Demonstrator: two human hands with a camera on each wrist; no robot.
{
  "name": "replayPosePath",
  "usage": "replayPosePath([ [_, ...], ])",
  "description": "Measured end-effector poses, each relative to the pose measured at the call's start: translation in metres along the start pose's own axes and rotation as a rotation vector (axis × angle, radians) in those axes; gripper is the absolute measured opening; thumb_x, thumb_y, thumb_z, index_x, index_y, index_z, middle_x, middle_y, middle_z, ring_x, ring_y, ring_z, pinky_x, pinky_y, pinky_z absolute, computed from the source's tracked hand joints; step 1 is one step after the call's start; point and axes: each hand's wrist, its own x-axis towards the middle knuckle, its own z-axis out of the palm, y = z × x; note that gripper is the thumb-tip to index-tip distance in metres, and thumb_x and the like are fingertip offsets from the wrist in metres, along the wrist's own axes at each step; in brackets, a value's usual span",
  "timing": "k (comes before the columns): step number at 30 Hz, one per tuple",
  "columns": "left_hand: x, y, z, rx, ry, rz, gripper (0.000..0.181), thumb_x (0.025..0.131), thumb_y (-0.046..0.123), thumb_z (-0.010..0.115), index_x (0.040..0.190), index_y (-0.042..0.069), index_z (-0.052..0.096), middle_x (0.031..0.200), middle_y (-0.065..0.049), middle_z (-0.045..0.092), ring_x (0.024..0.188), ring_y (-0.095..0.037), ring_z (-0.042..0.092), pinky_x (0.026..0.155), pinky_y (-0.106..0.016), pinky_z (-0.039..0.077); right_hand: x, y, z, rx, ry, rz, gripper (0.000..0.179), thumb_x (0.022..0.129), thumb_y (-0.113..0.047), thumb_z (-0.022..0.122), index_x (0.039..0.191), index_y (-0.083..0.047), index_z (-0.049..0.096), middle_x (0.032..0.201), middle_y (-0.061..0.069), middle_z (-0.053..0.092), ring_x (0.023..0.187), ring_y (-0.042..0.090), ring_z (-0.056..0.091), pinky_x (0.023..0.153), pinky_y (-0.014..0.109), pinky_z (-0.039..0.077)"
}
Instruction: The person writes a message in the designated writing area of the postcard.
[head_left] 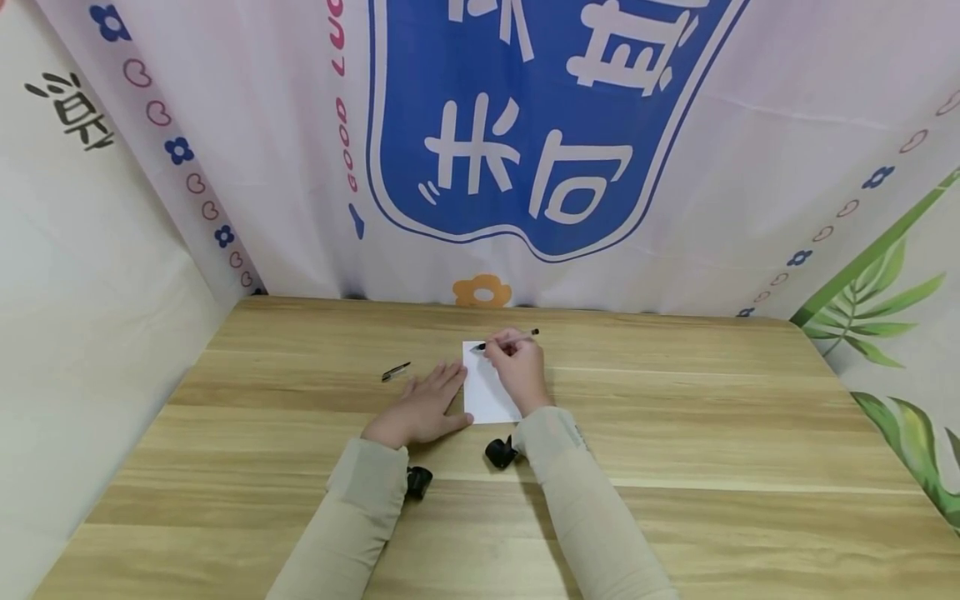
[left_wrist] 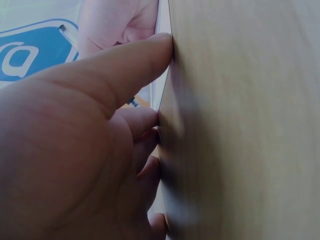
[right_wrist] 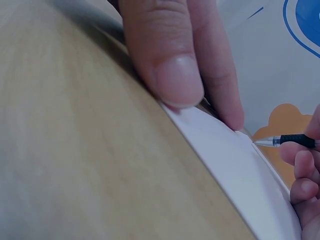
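A white sheet of paper [head_left: 486,396] lies on the wooden table. In the head view my right hand [head_left: 519,371] pinches a pen [head_left: 516,339], its tip at the upper part of the sheet. The right wrist view shows the pen's dark grip [right_wrist: 296,140] between the fingers, the point at the paper [right_wrist: 232,172]. My left hand [head_left: 422,410] rests with spread fingers, thumb and fingertips touching the sheet's left edge. The left wrist view has this left hand [left_wrist: 75,135] large, its fingertips down on the table. No marks on the paper can be made out.
Left of the sheet lies a small black-and-clear piece [head_left: 395,372], perhaps a pen cap. Black wrist cameras [head_left: 500,452] sit at both cuffs. Behind the wooden table [head_left: 712,433] hangs a printed curtain [head_left: 300,208], with pale cloth at either side.
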Motion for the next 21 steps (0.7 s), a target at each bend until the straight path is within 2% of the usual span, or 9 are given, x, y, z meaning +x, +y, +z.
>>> replayPosePath([
  [12, 0.0026, -0.0036, 0.0020, -0.018, -0.010, -0.003, 0.080, 0.104, 0.043, 0.053, 0.163, 0.006, 0.013, 0.170, -0.011, 0.005, 0.156, -0.032, -0.002, 0.120, -0.064, -0.003, -0.0003, -0.0039, -0.0001, -0.021, -0.026, 0.009, 0.012, 0.094, -0.009, 0.064, 0.092, -0.002, 0.074, 0.083, 0.004, 0.069, 0.069, 0.014, 0.059, 0.061, 0.022, 0.047],
  [21, 0.0021, -0.0011, 0.0009, -0.004, -0.015, -0.010, 0.079, 0.105, 0.041, 0.053, 0.163, 0.005, 0.014, 0.170, -0.011, 0.006, 0.156, -0.033, 0.000, 0.120, -0.065, 0.000, 0.0002, -0.0009, -0.0007, -0.027, -0.030, -0.002, 0.012, 0.094, -0.007, 0.064, 0.090, -0.002, 0.074, 0.084, 0.004, 0.069, 0.069, 0.015, 0.060, 0.061, 0.023, 0.048],
])
